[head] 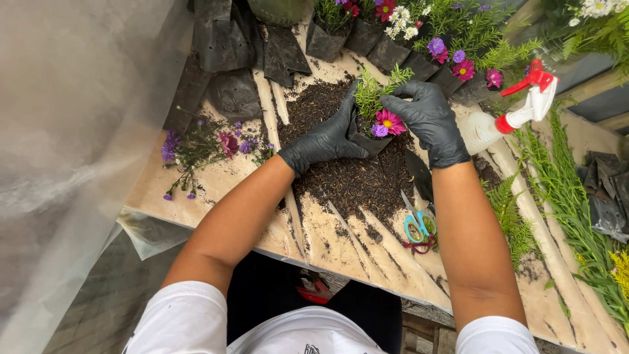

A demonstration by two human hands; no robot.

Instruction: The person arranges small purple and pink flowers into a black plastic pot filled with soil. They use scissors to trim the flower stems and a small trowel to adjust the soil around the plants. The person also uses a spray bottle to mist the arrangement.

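Both gloved hands, left hand (325, 139) and right hand (427, 119), cup a black seedling bag (367, 140) (probably soil-filled).

Black gloves on both hands (324, 137); white short sleeves.

Both hands (377, 131) flank the potted plant (375, 121) on the soil pile (347, 177); scissors (417, 223) lie nearer.

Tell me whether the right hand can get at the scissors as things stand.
Probably yes, once it lets go. The right hand is busy gripping the small black plant bag with the left hand. The scissors lie uncovered on the table just beside the right forearm, with nothing between.
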